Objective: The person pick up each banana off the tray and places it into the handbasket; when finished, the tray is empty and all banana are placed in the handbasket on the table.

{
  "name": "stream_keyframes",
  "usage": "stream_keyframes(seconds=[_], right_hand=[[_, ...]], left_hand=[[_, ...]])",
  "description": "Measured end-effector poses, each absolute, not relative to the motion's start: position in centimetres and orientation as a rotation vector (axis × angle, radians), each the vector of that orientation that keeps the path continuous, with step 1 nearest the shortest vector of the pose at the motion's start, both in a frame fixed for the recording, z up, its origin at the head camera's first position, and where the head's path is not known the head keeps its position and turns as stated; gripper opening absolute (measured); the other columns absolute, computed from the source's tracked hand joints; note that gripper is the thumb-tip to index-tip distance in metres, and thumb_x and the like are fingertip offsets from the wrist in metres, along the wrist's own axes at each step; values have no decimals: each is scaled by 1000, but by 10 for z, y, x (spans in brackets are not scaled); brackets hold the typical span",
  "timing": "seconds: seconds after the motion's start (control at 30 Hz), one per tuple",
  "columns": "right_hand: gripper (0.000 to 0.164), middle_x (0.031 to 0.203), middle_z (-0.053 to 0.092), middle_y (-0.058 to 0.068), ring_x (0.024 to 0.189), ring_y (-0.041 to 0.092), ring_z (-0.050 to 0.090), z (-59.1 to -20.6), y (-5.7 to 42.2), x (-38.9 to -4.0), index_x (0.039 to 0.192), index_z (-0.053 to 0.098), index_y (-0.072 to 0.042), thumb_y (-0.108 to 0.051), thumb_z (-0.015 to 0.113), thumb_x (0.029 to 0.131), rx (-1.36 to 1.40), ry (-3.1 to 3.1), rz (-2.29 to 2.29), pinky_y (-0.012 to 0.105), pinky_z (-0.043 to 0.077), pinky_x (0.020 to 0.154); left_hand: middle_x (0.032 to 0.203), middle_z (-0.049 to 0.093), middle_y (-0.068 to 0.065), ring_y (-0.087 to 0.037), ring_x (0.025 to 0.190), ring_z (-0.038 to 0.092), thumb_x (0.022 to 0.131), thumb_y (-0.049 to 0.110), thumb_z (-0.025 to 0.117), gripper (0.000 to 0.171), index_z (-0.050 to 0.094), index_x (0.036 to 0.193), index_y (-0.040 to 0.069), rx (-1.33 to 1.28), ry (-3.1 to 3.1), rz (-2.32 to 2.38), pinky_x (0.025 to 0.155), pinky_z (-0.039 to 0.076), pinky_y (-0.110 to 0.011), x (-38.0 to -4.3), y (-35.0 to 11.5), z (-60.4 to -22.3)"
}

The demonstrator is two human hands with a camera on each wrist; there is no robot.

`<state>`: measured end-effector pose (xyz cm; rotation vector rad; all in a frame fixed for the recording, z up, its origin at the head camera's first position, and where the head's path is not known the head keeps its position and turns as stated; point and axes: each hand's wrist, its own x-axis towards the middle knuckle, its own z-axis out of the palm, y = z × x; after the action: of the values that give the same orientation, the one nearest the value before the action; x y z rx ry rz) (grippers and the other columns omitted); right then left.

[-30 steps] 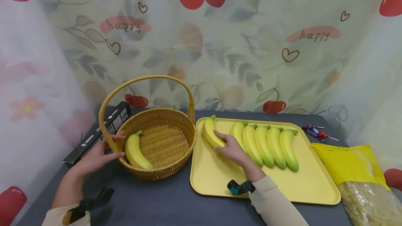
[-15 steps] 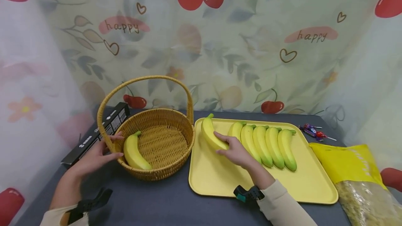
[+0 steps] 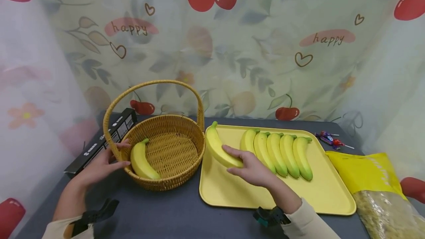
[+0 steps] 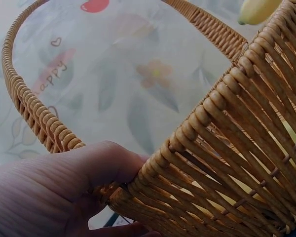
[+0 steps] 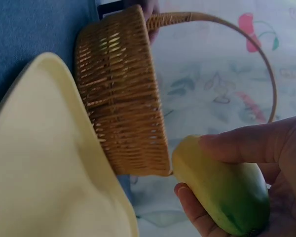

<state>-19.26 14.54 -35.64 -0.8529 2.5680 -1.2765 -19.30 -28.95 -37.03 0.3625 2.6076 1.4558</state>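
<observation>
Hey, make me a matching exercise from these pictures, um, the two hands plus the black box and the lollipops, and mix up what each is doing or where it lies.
Column one
1. left hand
2. right hand
3. black box
4. lollipops

Column two
A. holding a banana up off the tray
B. lying just outside the tray's far right corner
C. gripping the basket at the foot of its handle
D. lying along the basket's left side

Right pairs: 1-C, 2-A, 3-D, 4-B.

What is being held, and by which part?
Right hand: a banana, by its stemless end. Left hand: the basket, at the base of its handle.
</observation>
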Motion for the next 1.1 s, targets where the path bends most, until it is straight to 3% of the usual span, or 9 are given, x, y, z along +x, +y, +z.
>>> stream_keyframes(seconds=[0.23, 0.43, 0.53, 0.6, 0.67, 0.73, 0.8, 0.93, 1.1], right_hand=[[60, 147, 35, 18, 136, 31, 33, -346, 135, -181, 142, 35, -2, -5, 61, 88, -1024, 2545, -1182, 45, 35, 105], [60, 148, 34, 16, 137, 29, 33, -335, 118, -185, 143, 34, -4, -7, 60, 89, -1157, 2516, -1082, 45, 35, 106], [59, 147, 36, 16, 135, 28, 36, -327, 104, -193, 142, 35, -2, -7, 61, 88, -1211, 2498, -1024, 39, 39, 104], [59, 147, 37, 14, 120, 25, 52, -322, 95, -201, 142, 35, -3, -7, 61, 89, -1217, 2474, -984, 31, 44, 94], [59, 147, 38, 14, 91, 19, 59, -317, 84, -211, 142, 35, -3, -9, 61, 89, -1219, 2440, -939, 23, 44, 80], [59, 144, 43, 13, 67, 12, 48, -313, 73, -221, 142, 35, -5, -10, 61, 89, -1181, 2396, -906, 20, 39, 67], [59, 131, 53, 17, 57, 11, 38, -312, 61, -233, 142, 35, -7, -11, 61, 90, -1139, 2346, -878, 20, 35, 61], [57, 129, 55, 15, 60, 11, 39, -314, 38, -256, 141, 37, -7, -10, 60, 90, -1074, 2261, -844, 21, 35, 62], [55, 134, 53, 11, 81, 9, 49, -324, 11, -276, 140, 39, -6, -9, 61, 89, -1039, 2221, -822, 19, 39, 72]], left_hand=[[153, 15, -24, -51, 136, 18, 91, 19, 61, 57, 34, 136, -2, 367, 2605, 1460, 100, 22, -68, -193, -290, -370], [154, 15, -23, -50, 136, 18, 91, 20, 61, 57, 34, 136, -2, 368, 2603, 1467, 101, 23, -67, -193, -289, -370], [153, 15, -24, -50, 136, 18, 91, 20, 61, 57, 35, 136, -2, 367, 2607, 1465, 101, 24, -66, -193, -289, -371], [153, 15, -23, -50, 136, 19, 91, 20, 61, 56, 35, 136, -2, 374, 2611, 1459, 101, 25, -66, -194, -289, -371], [154, 15, -23, -50, 136, 19, 91, 19, 60, 56, 35, 136, -2, 380, 2611, 1461, 101, 25, -66, -193, -289, -372], [153, 16, -23, -50, 136, 19, 91, 19, 60, 55, 35, 136, -2, 390, 2611, 1466, 101, 25, -66, -193, -289, -373], [153, 16, -24, -50, 136, 19, 91, 18, 60, 55, 35, 136, -3, 395, 2611, 1471, 101, 24, -67, -192, -290, -373], [153, 17, -24, -50, 135, 20, 91, 17, 60, 55, 36, 135, -3, 408, 2628, 1470, 100, 24, -67, -192, -290, -374], [153, 18, -25, -50, 135, 21, 91, 17, 60, 54, 36, 135, -2, 410, 2632, 1463, 101, 24, -66, -194, -291, -374]])
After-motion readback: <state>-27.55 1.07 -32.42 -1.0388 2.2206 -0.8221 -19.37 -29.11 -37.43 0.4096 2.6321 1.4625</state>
